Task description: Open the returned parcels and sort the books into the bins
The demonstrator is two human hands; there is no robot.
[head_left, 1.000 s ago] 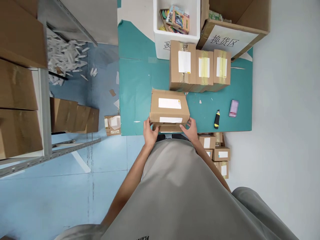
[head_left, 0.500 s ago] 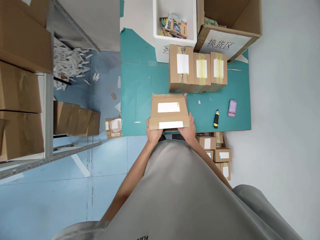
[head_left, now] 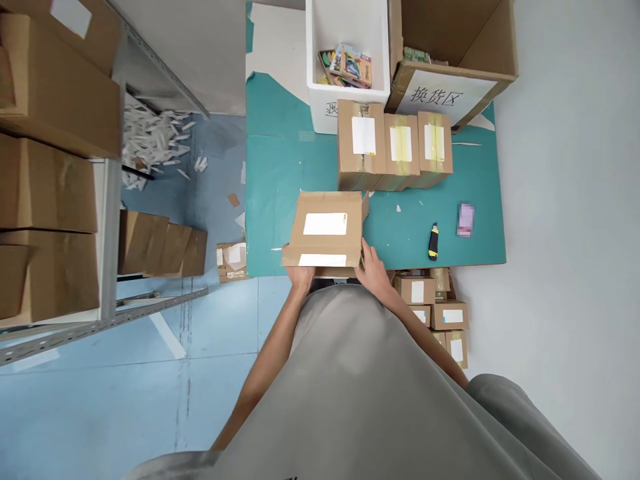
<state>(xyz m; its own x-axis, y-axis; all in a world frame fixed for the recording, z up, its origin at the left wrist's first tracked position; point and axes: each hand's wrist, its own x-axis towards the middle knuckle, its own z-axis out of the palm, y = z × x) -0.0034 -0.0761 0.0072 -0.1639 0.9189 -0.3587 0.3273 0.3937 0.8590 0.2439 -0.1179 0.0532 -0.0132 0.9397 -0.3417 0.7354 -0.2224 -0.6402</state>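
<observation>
A brown cardboard box with white labels stands at the front edge of the green table, its flap facing up towards me. My left hand grips its near left corner, the fingers partly hidden under the flap. At the right side my right hand holds the box's edge, fingers along the side wall and the fingertips near the flap. What is inside the box does not show. To the right lies a black and yellow utility knife, apart from both hands.
Three taped boxes stand in a row behind. Further back are a white bin with colourful small packs and a large open carton. A pinkish blurred item lies right. Shelves with cartons line the left; boxes are stacked below right.
The box has shifted slightly left and turned, so its right side flap shows more. My right hand has moved a little left along with it. The view has shifted slightly.
</observation>
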